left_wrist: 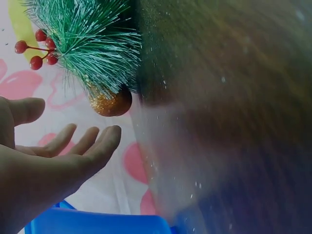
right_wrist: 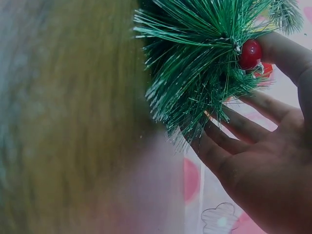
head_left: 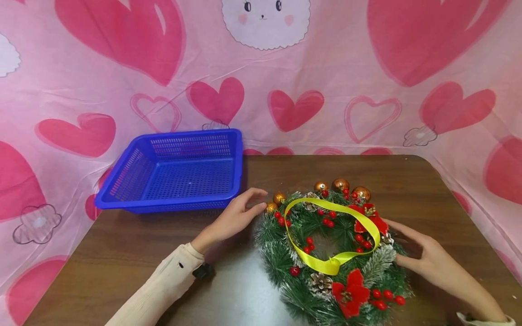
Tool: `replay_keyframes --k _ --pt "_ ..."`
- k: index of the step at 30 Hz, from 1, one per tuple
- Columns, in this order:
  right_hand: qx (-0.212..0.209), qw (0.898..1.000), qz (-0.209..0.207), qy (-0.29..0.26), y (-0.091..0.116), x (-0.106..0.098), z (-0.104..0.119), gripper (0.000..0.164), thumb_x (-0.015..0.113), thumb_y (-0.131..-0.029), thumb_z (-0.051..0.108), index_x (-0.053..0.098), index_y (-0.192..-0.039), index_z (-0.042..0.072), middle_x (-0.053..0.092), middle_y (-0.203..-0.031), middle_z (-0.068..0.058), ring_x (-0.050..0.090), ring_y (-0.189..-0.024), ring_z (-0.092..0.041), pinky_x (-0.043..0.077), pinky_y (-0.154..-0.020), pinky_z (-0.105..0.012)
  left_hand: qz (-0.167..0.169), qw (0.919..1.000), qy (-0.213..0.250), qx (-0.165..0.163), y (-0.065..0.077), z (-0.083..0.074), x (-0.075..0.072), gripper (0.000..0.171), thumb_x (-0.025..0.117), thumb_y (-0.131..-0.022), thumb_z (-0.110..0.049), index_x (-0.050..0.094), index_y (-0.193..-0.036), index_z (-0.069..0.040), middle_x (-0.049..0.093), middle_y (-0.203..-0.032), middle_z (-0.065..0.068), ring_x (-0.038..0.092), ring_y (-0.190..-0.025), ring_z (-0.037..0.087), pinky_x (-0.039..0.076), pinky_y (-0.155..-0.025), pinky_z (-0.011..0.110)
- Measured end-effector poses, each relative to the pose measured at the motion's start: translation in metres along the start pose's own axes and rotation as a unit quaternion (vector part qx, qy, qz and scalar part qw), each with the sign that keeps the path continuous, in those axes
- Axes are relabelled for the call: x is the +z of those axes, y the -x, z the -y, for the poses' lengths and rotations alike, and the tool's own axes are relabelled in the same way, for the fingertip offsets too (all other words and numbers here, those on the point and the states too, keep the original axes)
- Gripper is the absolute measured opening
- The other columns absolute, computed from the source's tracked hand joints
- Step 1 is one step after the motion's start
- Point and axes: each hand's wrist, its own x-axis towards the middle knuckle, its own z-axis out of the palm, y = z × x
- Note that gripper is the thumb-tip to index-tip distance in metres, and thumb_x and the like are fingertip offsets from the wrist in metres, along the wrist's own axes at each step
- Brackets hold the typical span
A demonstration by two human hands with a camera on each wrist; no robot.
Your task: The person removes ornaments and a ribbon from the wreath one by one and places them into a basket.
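Note:
A green Christmas wreath (head_left: 302,296) lies on the wooden table, dressed with red berries, pinecones, red poinsettias (head_left: 350,293) and gold-orange baubles (head_left: 340,184). A loop of yellow ribbon (head_left: 326,266) lies across its top. My left hand (head_left: 232,218) is just off the wreath's left side, fingers loosely spread and holding nothing. In the left wrist view its fingertips point up beneath a glittery bauble (left_wrist: 111,103). My right hand (head_left: 434,258) touches the wreath's right edge. In the right wrist view, its extended fingers reach behind the needles, and the thumb lies beside a red berry (right_wrist: 250,53).
A blue plastic basket (head_left: 171,204) with slotted walls stands at the back left, close behind my left hand. The brown table (head_left: 134,240) reaches to a pink heart-print cloth (head_left: 253,65) hanging at the back and sides.

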Motion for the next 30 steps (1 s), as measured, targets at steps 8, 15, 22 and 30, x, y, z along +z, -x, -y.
replay_keyframes --k 8,15,22,30 --pt "-0.003 0.993 0.041 -0.108 0.001 -0.003 -0.014 0.071 0.064 -0.086 -0.014 0.037 -0.151 0.001 0.050 -0.146 0.015 0.046 -0.127 0.007 0.039 -0.093 -0.007 0.038 0.9932 0.097 -0.053 -0.002 0.010 -0.002 0.040 0.057 -0.102 -0.018 0.051 -0.135 0.003 0.053 -0.139 0.022 0.058 -0.121 0.033 0.051 -0.098 0.045" --pt "-0.004 0.982 0.055 -0.178 0.003 -0.003 -0.018 0.070 0.055 -0.088 -0.020 0.031 -0.152 -0.004 0.046 -0.150 0.012 0.044 -0.131 0.005 0.042 -0.095 -0.010 0.074 0.9757 0.183 -0.096 -0.007 0.017 0.002 0.040 0.055 -0.103 -0.018 0.050 -0.136 0.004 0.052 -0.138 0.021 0.058 -0.120 0.030 0.052 -0.097 0.041" --pt "0.008 0.985 0.050 -0.163 0.006 -0.004 -0.019 0.071 0.057 -0.088 -0.018 0.031 -0.152 -0.002 0.043 -0.151 0.017 0.042 -0.130 0.008 0.042 -0.093 -0.009 0.098 0.9724 0.181 -0.110 -0.009 0.015 0.004 0.038 0.055 -0.103 -0.017 0.054 -0.133 0.007 0.062 -0.126 0.021 0.063 -0.107 0.023 0.055 -0.091 0.039" --pt "0.022 0.989 0.047 -0.140 0.004 -0.004 -0.017 0.072 0.060 -0.088 -0.015 0.033 -0.153 0.000 0.043 -0.149 0.021 0.044 -0.127 0.010 0.044 -0.090 -0.010 0.084 0.9756 0.172 -0.108 -0.007 0.015 0.007 0.032 0.059 -0.100 -0.011 0.055 -0.127 0.004 0.064 -0.117 0.019 0.065 -0.102 0.021 0.057 -0.086 0.038"
